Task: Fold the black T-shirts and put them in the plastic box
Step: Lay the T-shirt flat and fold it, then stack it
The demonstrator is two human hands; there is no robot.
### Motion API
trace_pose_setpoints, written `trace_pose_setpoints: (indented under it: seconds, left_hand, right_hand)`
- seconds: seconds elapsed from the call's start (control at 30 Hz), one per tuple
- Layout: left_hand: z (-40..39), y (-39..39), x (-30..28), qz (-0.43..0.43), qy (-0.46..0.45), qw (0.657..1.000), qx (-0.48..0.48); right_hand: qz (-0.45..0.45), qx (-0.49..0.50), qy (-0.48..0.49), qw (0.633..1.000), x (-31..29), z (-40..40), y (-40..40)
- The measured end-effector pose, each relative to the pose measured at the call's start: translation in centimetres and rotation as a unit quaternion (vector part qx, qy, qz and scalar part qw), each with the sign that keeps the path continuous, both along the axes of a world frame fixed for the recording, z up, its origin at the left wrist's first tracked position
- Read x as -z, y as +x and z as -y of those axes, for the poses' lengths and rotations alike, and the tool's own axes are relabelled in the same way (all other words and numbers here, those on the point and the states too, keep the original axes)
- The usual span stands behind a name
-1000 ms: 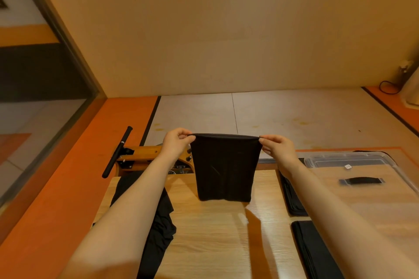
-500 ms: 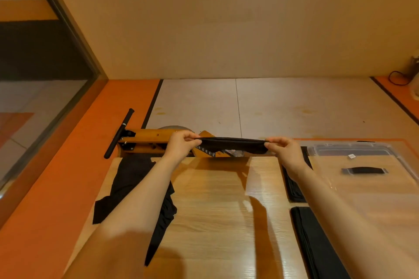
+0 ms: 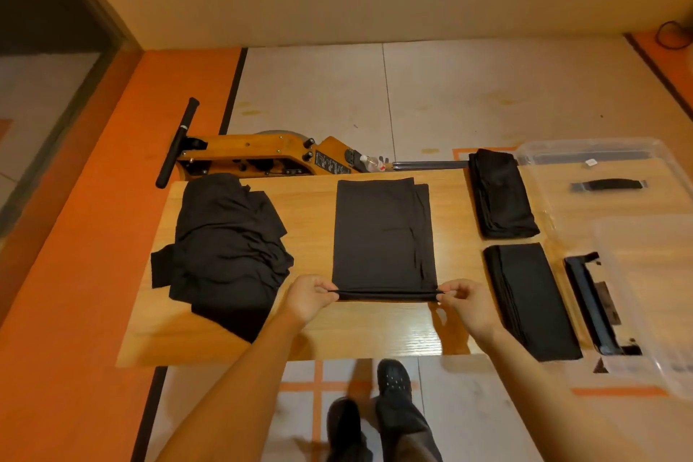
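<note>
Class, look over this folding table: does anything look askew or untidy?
Yes. The pile of unfolded shirts at the table's left is crumpled, hanging over its far and left edges. The shirt being folded shows an uneven layer along its right side. The two folded shirts look neat.

my left hand [image 3: 311, 297] and right hand [image 3: 467, 302] each pinch a near corner of the shirt [image 3: 383, 236], which lies flat on the table [image 3: 367, 334]. a loose pile [image 3: 225, 248] sits to the left. two folded shirts [image 3: 502, 195] [image 3: 532, 300] lie to the right, beside the clear box [image 3: 637, 274].
</note>
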State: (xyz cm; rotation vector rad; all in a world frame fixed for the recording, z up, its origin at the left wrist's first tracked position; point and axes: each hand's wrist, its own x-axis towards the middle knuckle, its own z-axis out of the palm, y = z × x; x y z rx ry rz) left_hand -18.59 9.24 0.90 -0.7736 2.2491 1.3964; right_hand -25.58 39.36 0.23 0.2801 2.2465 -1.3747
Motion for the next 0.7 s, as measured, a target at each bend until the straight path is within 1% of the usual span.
trace_pose_setpoints:
  seconds: [0.17, 0.3, 0.47, 0.7]
  left_hand:
    - [-0.3, 1.8, 1.1, 0.006, -0.001, 1.000, 0.016]
    - [-0.4, 2.8, 1.6, -0.003, -0.004, 0.999, 0.047]
    - [-0.7, 3.5, 1.8, -0.008, -0.016, 0.998, 0.062]
    - [-0.8, 4.1, 2.4, -0.004, -0.070, 0.985, 0.159]
  right_hand:
    - [0.002, 0.006, 0.047, 0.999, 1.5, -0.2, 3.4]
    - [-0.011, -0.007, 0.063, 0.998, 1.5, -0.2, 5.0]
    - [-0.016, -0.029, 0.092, 0.995, 1.6, -0.8, 6.5]
    - [-0.044, -0.075, 0.142, 0.986, 1.4, -0.9, 7.9]
